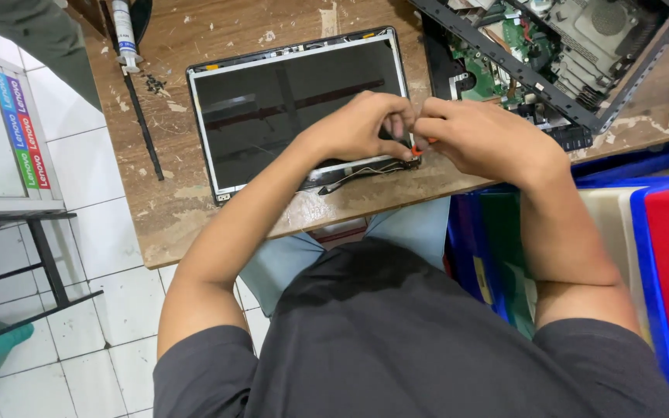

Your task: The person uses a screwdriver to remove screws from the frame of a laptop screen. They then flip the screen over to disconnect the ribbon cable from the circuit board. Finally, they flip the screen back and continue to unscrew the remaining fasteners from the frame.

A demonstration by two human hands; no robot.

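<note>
On the far left of your worn wooden surface (187, 209) a tube of paste (125, 35) lies near the back edge, with a thin black strip (142, 124) running along beside it, its long axis pointing away from you. Right of those sits the laptop screen panel (296, 101), flat and glossy black in a pale metal frame, its long side across your body. Its near right corner is where both of your hands meet.

Your left hand (361, 128) rests on the glass with the fingers curled in; whether they pinch anything you cannot tell. A thin cable (358, 172) trails along the panel's lower edge just below it. Your right hand (478, 139) is closed around a small orange-handled tool (420, 147), its tip aimed left at that corner, and is the nearer hand to it. Beyond lies an opened laptop base (551, 54), green boards exposed inside a black shell.
</note>
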